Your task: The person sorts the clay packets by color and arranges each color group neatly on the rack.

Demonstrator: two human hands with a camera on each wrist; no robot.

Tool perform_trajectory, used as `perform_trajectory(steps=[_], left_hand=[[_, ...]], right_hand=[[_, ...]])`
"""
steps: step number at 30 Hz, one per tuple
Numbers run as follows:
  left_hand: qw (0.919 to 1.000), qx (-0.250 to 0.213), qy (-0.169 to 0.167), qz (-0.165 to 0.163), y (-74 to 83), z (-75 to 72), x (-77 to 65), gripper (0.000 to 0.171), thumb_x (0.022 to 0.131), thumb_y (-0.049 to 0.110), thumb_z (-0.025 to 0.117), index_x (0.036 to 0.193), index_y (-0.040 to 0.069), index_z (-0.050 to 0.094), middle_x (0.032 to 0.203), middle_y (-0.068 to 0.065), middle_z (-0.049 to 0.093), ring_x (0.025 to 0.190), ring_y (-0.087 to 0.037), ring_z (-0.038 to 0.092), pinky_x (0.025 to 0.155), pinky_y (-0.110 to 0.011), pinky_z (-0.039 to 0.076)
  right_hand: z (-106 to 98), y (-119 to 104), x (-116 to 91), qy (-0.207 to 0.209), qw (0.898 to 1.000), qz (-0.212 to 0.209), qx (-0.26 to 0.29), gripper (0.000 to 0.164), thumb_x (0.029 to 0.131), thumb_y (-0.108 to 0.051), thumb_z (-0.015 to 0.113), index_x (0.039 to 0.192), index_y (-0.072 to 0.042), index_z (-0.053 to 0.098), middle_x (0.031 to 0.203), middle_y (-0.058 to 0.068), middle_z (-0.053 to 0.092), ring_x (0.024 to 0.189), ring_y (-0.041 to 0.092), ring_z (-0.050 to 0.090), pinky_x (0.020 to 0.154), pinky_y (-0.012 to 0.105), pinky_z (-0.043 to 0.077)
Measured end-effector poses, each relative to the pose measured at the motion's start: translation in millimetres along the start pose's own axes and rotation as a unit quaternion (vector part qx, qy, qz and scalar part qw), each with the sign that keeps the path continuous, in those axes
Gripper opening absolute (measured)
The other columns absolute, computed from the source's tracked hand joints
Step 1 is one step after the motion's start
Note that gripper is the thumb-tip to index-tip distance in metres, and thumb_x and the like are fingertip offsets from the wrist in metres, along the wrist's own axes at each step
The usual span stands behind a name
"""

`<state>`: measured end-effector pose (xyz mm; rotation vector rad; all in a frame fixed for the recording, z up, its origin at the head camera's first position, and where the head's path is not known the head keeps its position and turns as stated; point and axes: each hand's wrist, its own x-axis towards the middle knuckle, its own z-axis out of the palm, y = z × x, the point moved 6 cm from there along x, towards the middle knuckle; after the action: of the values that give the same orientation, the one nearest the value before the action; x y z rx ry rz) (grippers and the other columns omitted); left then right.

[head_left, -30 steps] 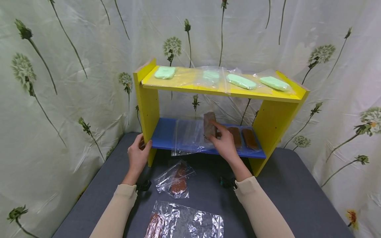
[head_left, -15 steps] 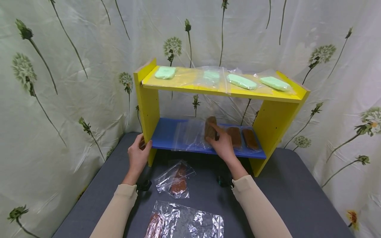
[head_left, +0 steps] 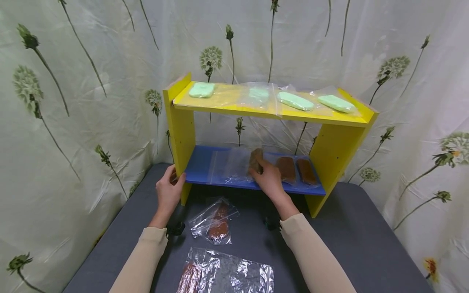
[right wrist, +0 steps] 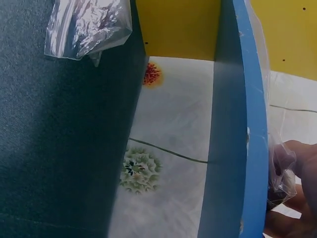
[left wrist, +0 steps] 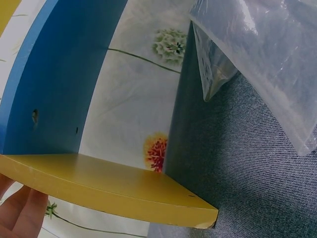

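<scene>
Head view: since the earlier frames the bagged brown bar (head_left: 255,159), then held upright and raised, has come down onto the blue lower shelf (head_left: 199,167), its clear bag spread flat to the left. The right hand (head_left: 269,179) pinches the bar's near end, just left of two more brown bars (head_left: 296,169). The left hand (head_left: 167,191) has not moved: fingers curled round the yellow side panel (head_left: 180,130). No legible writing or labels.

Left wrist view: fingers (left wrist: 20,210) touch the panel's underside; a clear bag (left wrist: 257,54) lies on the grey bench (left wrist: 257,163).

Right wrist view: fingers (right wrist: 297,193) grip crumpled bag plastic at the shelf edge.
</scene>
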<state>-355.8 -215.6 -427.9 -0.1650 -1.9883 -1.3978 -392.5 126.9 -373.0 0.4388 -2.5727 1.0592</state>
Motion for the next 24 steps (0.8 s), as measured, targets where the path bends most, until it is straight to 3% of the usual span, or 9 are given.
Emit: perform_trajectory(steps=[10,16,18,20,22,24], left_hand=[[1.0000,-0.005,0.006,0.002,0.0,-1.8,-0.2,0.036,0.096,0.018,0.071,0.131,0.015,0.064,0.121,-0.010,0.069,0.108,-0.029,0.068,0.085,-0.044,0.055],[1.0000,-0.001,0.009,-0.001,-1.3,-6.0,-0.8,0.036,0.096,0.018,0.071,0.131,0.015,0.064,0.121,-0.010,0.069,0.108,-0.028,0.069,0.084,-0.042,0.056],[1.0000,-0.002,0.008,-0.001,-0.7,-5.6,-0.3,0.036,0.096,0.019,0.071,0.131,0.014,0.064,0.121,-0.011,0.069,0.108,-0.029,0.068,0.085,-0.045,0.055],[1.0000,-0.003,0.006,-0.002,-0.5,-4.6,0.4,0.036,0.096,0.019,0.071,0.131,0.015,0.064,0.121,-0.011,0.069,0.109,-0.030,0.068,0.085,-0.048,0.055],[1.0000,-0.004,0.004,-0.002,-0.7,-3.2,0.7,0.036,0.096,0.019,0.072,0.131,0.014,0.064,0.121,-0.012,0.069,0.109,-0.031,0.068,0.085,-0.049,0.055],[1.0000,-0.003,0.002,-0.002,-0.7,-1.9,0.9,0.036,0.096,0.019,0.072,0.131,0.015,0.064,0.122,-0.012,0.068,0.110,-0.031,0.068,0.086,-0.049,0.055]], right_hand=[[3,-8,-1,0.017,0.993,-0.015,-0.118,0.047,0.103,-0.033,0.058,0.145,-0.012,0.056,0.048,0.000,0.042,0.038,0.017,0.031,0.042,0.035,0.030],[5,-13,1,-0.002,0.991,-0.005,-0.133,0.043,0.105,-0.033,0.055,0.142,-0.012,0.059,0.052,0.001,0.049,0.044,0.024,0.042,0.065,0.046,0.042],[3,-15,0,0.003,0.991,-0.017,-0.134,0.037,0.105,-0.031,0.054,0.135,-0.012,0.065,0.063,0.005,0.058,0.057,0.029,0.053,0.079,0.052,0.045],[-1,-16,-1,0.017,0.990,-0.028,-0.135,0.033,0.106,-0.029,0.054,0.129,-0.011,0.069,0.087,0.014,0.068,0.083,0.036,0.063,0.091,0.057,0.044],[-8,-16,-5,0.040,0.990,-0.026,-0.136,0.030,0.105,-0.027,0.055,0.122,-0.011,0.073,0.113,0.019,0.067,0.109,0.041,0.059,0.099,0.062,0.040],[-16,-14,-10,0.067,0.989,-0.020,-0.130,0.028,0.103,-0.025,0.058,0.121,-0.011,0.074,0.127,0.021,0.062,0.123,0.043,0.052,0.102,0.062,0.039]])
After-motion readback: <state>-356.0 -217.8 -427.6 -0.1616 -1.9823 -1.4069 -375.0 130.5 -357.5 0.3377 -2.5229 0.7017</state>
